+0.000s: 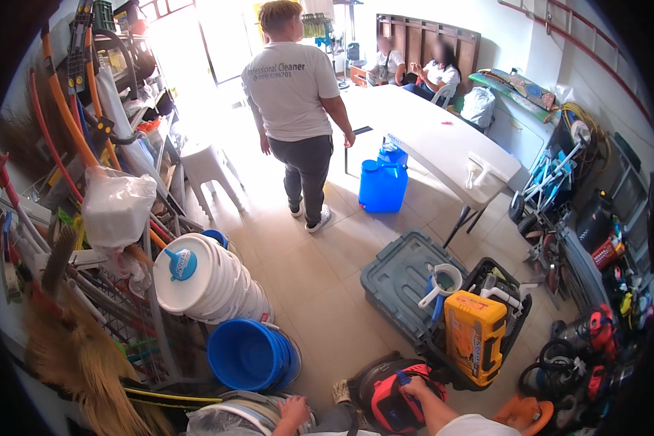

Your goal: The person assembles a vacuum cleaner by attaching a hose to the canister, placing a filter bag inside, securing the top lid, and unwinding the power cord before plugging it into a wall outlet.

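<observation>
At the lower edge, my right hand (414,387) is closed round the handle on top of a red and black vacuum cleaner (386,396), which stands on the floor. My left hand (293,413) rests, fingers spread, on a pale ringed tub or bucket stack (254,405) with clear plastic in it. Just beyond it stand nested blue buckets (248,356). To the right of the vacuum, a grey tote (454,345) holds a yellow hard case (474,338), a white dipper-like container (443,282) and other gear. Its grey lid (407,280) hangs open.
White buckets (203,280) are stacked at left, beside brooms (87,356) and poles. A person (298,102) stands ahead. Blue jugs (382,187) stand by a white table (443,134); two people sit beyond it. Trolleys (552,174) and machines (592,341) line the right wall.
</observation>
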